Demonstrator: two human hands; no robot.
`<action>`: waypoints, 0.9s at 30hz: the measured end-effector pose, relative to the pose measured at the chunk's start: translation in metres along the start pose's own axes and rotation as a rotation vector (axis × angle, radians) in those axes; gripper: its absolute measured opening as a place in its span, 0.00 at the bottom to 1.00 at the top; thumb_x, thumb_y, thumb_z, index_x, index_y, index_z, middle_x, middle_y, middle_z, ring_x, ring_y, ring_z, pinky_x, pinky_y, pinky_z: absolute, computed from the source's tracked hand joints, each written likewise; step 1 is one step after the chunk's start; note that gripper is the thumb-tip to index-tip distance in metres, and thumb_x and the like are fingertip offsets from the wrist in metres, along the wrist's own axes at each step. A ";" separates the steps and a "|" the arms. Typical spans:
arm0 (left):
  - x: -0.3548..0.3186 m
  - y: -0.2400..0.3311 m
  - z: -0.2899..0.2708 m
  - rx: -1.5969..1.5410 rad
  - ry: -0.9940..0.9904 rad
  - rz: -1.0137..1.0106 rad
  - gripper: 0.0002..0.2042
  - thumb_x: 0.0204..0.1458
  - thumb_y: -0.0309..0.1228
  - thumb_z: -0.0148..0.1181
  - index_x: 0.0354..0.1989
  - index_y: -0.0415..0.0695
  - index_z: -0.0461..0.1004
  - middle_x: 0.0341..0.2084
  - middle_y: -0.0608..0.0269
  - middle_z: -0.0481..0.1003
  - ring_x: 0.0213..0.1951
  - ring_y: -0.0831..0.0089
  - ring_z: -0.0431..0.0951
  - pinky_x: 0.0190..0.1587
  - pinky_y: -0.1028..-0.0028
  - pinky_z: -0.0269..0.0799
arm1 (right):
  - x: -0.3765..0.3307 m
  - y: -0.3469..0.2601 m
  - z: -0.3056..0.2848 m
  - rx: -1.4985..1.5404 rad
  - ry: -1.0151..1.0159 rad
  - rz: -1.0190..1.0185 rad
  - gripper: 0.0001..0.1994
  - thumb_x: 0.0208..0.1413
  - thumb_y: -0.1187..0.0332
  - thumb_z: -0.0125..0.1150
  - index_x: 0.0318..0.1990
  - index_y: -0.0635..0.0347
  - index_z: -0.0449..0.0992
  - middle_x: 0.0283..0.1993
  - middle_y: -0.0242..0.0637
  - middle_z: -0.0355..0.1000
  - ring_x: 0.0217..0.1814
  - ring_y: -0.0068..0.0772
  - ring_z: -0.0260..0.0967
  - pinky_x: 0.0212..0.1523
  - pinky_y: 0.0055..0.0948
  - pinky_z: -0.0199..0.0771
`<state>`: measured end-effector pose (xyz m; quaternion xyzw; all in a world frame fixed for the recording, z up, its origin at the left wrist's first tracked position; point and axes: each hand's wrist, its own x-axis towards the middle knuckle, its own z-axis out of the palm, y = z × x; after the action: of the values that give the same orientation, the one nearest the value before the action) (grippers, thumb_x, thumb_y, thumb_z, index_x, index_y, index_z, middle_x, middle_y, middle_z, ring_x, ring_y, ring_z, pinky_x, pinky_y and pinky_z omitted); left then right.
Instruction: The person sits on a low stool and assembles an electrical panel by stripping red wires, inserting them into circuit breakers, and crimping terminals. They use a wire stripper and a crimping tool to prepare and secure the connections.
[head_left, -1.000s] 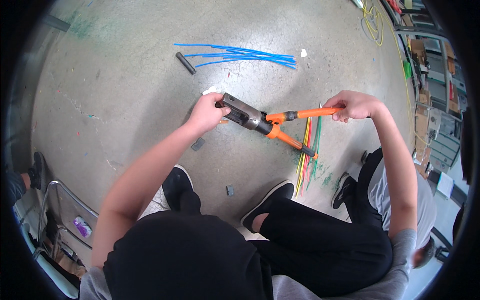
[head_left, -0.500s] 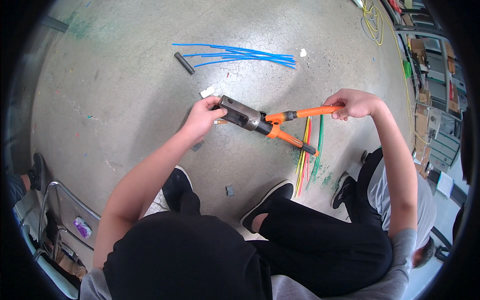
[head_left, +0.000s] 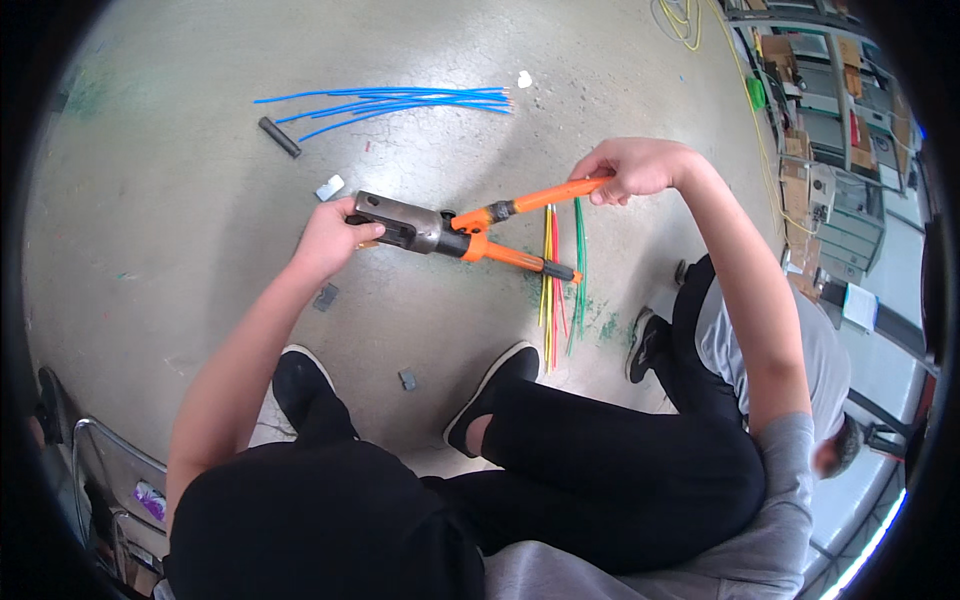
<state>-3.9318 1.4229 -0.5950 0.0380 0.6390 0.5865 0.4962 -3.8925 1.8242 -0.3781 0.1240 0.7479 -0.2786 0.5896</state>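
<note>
Currently | crimping tool [head_left: 440,232], long axis left-right | left hand [head_left: 330,238] clasps steel head | right hand [head_left: 632,167] grips raised orange handle, rightward

A crimping tool [head_left: 455,232] with a grey metal head and orange handles is seen. Blue wires [head_left: 400,100] are laid on the grey floor [head_left: 180,200], and yellow, red and green wires [head_left: 560,280] beside black shoes [head_left: 490,390].
</note>
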 end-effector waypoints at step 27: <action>-0.059 -0.016 0.062 1.082 0.408 0.389 0.32 0.47 0.40 0.66 0.64 0.45 0.74 0.66 0.38 0.59 0.70 0.40 0.56 0.69 0.44 0.53 | -0.004 -0.013 0.005 -0.011 0.016 0.027 0.17 0.60 0.73 0.65 0.57 0.62 0.80 0.30 0.28 0.73 0.30 0.22 0.66 0.32 0.28 0.70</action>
<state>-3.8514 1.4252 -0.5622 0.2878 0.9097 0.2543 0.1579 -3.8939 1.8115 -0.3718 0.1331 0.7524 -0.2653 0.5880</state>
